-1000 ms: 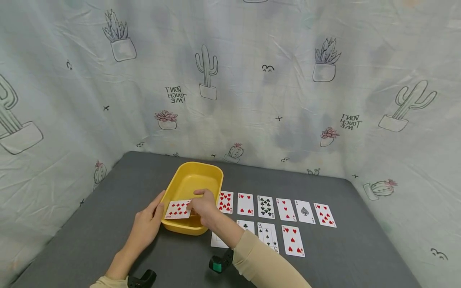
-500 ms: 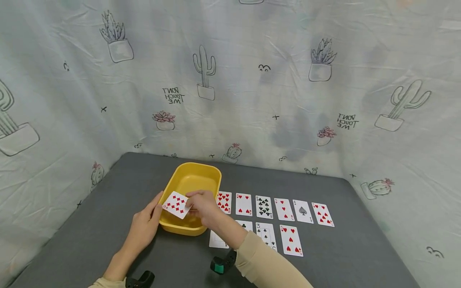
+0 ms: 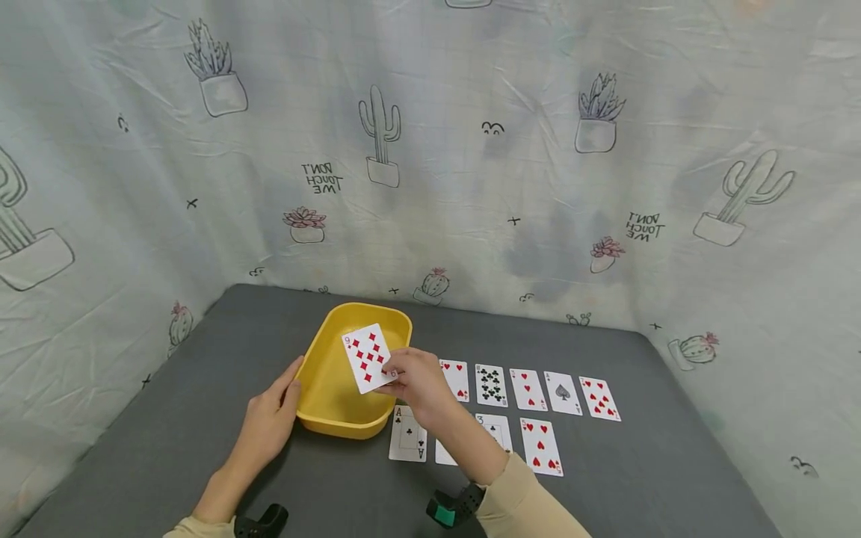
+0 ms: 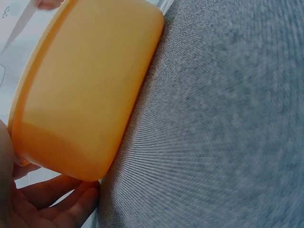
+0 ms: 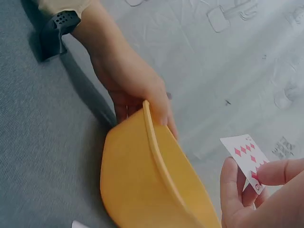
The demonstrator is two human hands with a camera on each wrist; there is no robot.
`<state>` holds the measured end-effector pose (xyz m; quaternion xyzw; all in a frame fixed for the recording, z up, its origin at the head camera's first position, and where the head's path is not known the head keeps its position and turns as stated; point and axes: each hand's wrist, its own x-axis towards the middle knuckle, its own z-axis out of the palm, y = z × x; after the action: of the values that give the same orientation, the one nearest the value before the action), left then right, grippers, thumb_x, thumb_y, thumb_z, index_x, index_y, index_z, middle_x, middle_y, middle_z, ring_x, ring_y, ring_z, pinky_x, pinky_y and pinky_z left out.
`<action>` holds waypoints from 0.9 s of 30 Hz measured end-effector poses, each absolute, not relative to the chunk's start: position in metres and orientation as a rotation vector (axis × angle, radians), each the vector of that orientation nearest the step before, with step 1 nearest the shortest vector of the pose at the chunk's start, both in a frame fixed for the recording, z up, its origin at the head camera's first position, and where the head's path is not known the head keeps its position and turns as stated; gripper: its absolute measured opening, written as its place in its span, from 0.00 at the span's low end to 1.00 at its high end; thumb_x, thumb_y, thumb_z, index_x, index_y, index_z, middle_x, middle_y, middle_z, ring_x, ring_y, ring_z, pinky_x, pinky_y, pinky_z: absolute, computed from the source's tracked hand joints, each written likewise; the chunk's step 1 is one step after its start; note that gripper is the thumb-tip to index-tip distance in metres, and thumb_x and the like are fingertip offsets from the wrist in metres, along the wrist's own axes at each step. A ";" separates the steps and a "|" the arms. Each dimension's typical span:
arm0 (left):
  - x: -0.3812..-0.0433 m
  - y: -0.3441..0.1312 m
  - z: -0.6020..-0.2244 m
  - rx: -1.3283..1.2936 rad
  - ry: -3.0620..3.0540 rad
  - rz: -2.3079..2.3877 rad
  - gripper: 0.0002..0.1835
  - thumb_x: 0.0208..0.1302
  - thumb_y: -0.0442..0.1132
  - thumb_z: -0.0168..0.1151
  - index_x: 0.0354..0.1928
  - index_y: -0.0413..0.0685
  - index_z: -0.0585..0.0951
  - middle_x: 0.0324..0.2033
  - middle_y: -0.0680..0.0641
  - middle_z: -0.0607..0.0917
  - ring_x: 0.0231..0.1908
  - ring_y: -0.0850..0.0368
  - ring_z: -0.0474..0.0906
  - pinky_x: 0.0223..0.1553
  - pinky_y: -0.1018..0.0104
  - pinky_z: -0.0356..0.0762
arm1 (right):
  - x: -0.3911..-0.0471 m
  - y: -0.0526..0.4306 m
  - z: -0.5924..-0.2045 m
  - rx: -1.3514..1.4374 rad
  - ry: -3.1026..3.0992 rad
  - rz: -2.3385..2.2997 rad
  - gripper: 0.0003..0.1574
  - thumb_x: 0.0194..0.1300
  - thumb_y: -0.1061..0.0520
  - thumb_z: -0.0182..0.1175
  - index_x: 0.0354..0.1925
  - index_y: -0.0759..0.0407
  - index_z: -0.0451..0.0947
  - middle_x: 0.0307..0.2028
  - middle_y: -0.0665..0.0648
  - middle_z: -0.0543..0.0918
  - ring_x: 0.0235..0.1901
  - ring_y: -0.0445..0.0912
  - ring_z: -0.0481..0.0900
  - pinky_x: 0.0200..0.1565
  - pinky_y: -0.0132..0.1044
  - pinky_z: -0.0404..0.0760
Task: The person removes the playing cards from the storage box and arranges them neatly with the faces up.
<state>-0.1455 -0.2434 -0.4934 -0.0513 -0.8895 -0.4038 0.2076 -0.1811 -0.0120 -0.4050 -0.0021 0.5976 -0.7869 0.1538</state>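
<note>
My right hand pinches a playing card with red diamonds, raised over the yellow plastic bin. The card is tilted with its face visible; in the right wrist view the thumb lies on the front of the card and fingers are behind it. My left hand grips the near-left rim of the bin. In the right wrist view its thumb goes over the rim, while the left wrist view has the fingers along the outer wall. The bin stands on the grey table; the card and right hand hide part of its inside.
Face-up cards lie in two rows right of the bin. The back row includes an ace of spades; the front row has an ace of clubs and a five of hearts. My right forearm covers some cards. A printed curtain hangs behind.
The diamond card, low in the bin a second ago, has been lifted, turned more upright and carried right and away by my right hand. My left hand stays on the bin.
</note>
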 end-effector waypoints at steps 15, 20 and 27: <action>-0.145 -0.245 -0.494 -0.160 -2.464 -1.156 0.24 0.70 0.48 0.40 0.67 0.60 0.58 0.58 0.40 0.68 0.54 0.42 0.66 0.46 0.45 0.67 | -0.160 0.071 -0.414 0.164 2.019 -2.325 0.12 0.56 0.62 0.58 0.37 0.70 0.72 0.27 0.59 0.75 0.24 0.48 0.76 0.35 0.44 0.78; -0.146 -0.245 -0.494 -0.176 -2.466 -1.154 0.24 0.70 0.48 0.40 0.67 0.57 0.58 0.58 0.40 0.68 0.54 0.42 0.65 0.47 0.44 0.66 | -0.150 0.108 -0.420 0.305 2.061 -2.402 0.14 0.56 0.63 0.58 0.39 0.71 0.71 0.25 0.57 0.74 0.22 0.46 0.73 0.32 0.41 0.78; -0.144 -0.244 -0.494 -0.176 -2.483 -1.156 0.25 0.70 0.49 0.39 0.67 0.59 0.57 0.58 0.40 0.67 0.55 0.42 0.64 0.48 0.44 0.65 | -0.135 0.148 -0.425 0.450 2.126 -2.396 0.15 0.58 0.63 0.56 0.42 0.71 0.68 0.26 0.57 0.74 0.24 0.45 0.73 0.32 0.40 0.78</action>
<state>-0.1438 -0.2438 -0.4940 -0.0630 -0.8869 -0.4129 0.1973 -0.1348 0.1478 -0.4250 0.1390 0.6565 -0.7400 -0.0464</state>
